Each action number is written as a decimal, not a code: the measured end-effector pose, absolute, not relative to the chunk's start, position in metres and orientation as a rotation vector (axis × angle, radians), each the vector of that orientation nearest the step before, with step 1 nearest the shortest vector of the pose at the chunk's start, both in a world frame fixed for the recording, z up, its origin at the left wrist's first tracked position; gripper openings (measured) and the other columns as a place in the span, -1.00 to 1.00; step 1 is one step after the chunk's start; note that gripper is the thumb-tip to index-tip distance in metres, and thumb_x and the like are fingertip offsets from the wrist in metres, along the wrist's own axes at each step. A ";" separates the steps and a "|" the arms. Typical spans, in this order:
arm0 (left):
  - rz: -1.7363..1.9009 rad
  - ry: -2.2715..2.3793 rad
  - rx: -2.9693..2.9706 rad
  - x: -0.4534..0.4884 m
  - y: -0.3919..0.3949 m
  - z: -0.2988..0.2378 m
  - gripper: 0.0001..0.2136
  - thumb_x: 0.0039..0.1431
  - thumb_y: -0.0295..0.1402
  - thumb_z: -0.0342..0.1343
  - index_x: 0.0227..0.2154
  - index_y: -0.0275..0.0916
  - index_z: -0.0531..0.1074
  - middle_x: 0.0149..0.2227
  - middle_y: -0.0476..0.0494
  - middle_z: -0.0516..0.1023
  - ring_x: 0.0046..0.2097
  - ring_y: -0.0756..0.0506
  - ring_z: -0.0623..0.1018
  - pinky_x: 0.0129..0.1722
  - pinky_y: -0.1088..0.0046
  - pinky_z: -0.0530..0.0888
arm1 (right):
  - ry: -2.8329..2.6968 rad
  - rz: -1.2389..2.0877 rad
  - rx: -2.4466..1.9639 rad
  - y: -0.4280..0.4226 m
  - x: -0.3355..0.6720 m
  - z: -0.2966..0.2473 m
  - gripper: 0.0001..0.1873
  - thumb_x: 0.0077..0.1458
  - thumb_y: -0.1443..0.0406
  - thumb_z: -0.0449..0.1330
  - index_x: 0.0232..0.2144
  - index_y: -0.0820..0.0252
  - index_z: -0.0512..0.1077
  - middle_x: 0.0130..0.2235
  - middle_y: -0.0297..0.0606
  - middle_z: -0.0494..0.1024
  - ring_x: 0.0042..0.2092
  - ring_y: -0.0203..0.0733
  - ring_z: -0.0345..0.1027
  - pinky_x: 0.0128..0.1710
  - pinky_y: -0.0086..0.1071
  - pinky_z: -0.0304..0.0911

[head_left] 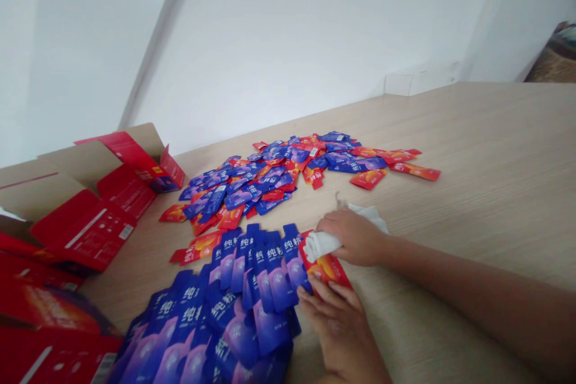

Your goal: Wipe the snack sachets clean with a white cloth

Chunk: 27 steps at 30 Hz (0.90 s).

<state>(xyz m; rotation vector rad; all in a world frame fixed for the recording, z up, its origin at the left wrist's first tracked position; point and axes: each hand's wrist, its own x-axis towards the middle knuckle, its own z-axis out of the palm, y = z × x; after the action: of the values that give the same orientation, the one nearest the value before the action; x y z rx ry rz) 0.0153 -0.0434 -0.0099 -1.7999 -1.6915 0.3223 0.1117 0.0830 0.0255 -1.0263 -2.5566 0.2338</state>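
Observation:
My right hand (353, 234) is closed around a crumpled white cloth (321, 245), which presses on the upper part of a red sachet (332, 268) with an orange print. Bent fingers of my left hand (339, 327) hold the lower end of that sachet against the table. Directly left of it, blue-purple sachets (274, 276) lie overlapping in a row, printed sides up. More blue sachets (180, 336) are spread in overlapping layers toward the bottom edge. The underside of the red sachet is hidden.
Beyond my hands lies a loose heap of mixed red and blue sachets (270, 174). Open red cardboard boxes (96, 228) stand at the left. A white box (420, 80) sits against the wall at the back of the wooden table (472, 174).

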 end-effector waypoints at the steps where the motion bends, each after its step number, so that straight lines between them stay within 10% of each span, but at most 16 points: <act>1: 0.305 -1.696 -1.812 0.015 -0.043 -0.010 -0.73 0.08 -0.62 -0.05 -0.20 -0.39 0.49 -0.08 -0.54 0.45 -0.10 -0.35 0.49 -0.12 -0.04 0.40 | -2.554 0.244 -0.987 0.081 0.111 0.026 -0.70 -0.08 0.29 0.16 -0.22 0.23 0.34 -0.24 -0.18 0.43 -0.18 -0.09 0.25 -0.16 -0.24 0.04; 27: 0.374 -1.690 -1.728 0.016 -0.044 -0.013 -0.72 0.09 -0.55 -0.03 -0.19 -0.25 0.49 -0.05 -0.37 0.48 -0.08 -0.31 0.49 -0.08 0.01 0.39 | -2.621 0.193 -1.106 0.081 0.107 0.024 -0.71 -0.05 0.29 0.16 -0.21 0.22 0.33 -0.23 -0.16 0.42 -0.17 -0.05 0.25 -0.18 -0.24 0.03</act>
<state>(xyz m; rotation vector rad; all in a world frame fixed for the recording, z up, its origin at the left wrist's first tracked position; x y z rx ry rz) 0.0155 -0.0435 -0.0130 -1.7281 -1.6902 0.3737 0.1069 0.0813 0.0238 -1.1058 -2.6210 0.1931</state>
